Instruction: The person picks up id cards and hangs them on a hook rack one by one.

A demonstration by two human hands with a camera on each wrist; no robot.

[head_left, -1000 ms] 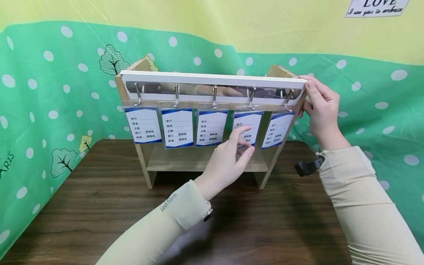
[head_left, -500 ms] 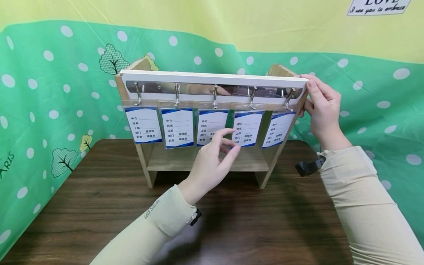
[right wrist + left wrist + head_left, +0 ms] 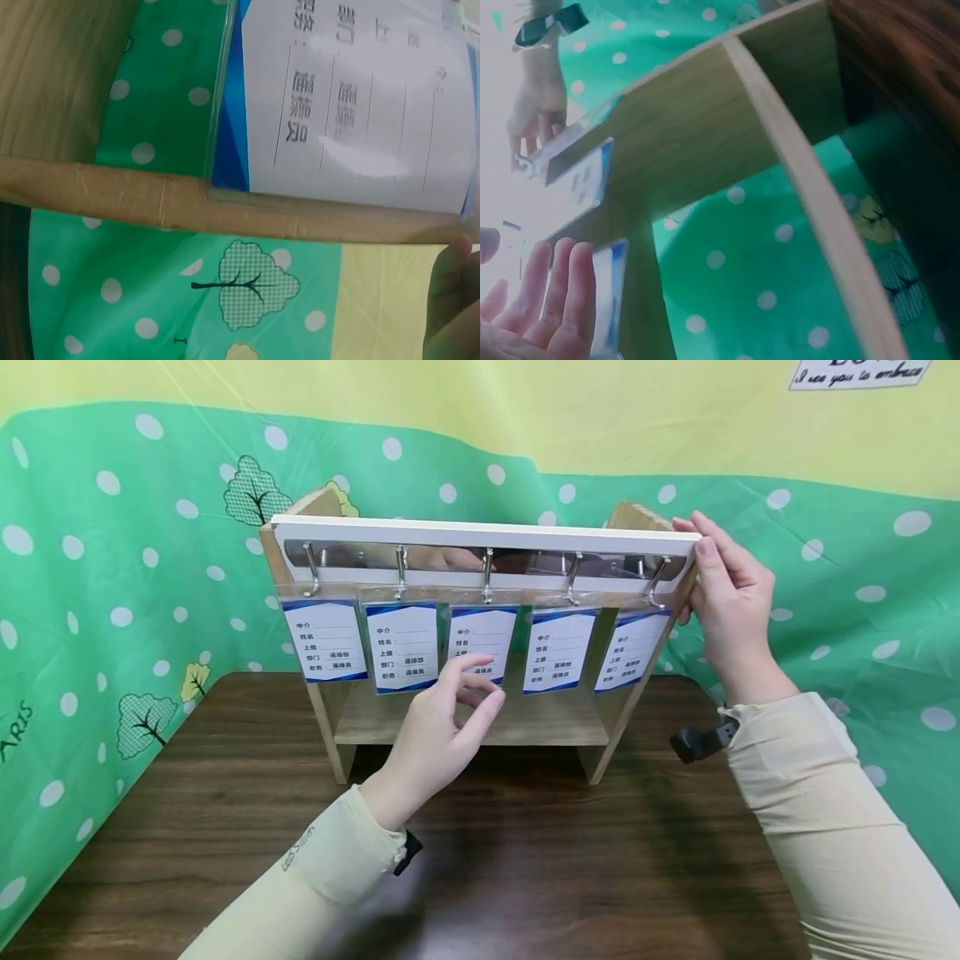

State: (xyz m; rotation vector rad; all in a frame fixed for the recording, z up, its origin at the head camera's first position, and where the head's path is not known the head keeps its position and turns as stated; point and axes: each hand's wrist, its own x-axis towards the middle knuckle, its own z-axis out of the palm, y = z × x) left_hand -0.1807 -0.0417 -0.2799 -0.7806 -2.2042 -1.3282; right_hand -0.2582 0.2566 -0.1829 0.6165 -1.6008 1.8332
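Observation:
A white hook rail [image 3: 487, 532] with a steel strip and several metal hooks lies across the top front of a wooden rack [image 3: 470, 722]. Clear-sleeved badges with blue corners hang from the hooks in a row; among them are a middle badge [image 3: 482, 627] and a rightmost badge [image 3: 352, 97]. My left hand [image 3: 438, 722] is in front of the middle badge, fingers loosely bent and holding nothing; it covers that badge's lower part. At the rail's right end my right hand [image 3: 731, 593] grips the corner, thumb in front, the other fingers partly hidden behind.
The rack stands on a dark wooden table [image 3: 525, 868]. Behind it hangs a green and yellow cloth [image 3: 480, 452] with white dots and tree prints. A lower shelf board [image 3: 810, 187] crosses between the rack's side panels.
My left hand has moved leftward, from in front of the badge right of the middle to the middle one. My right hand stays at the rail's end, its fingers slightly raised.

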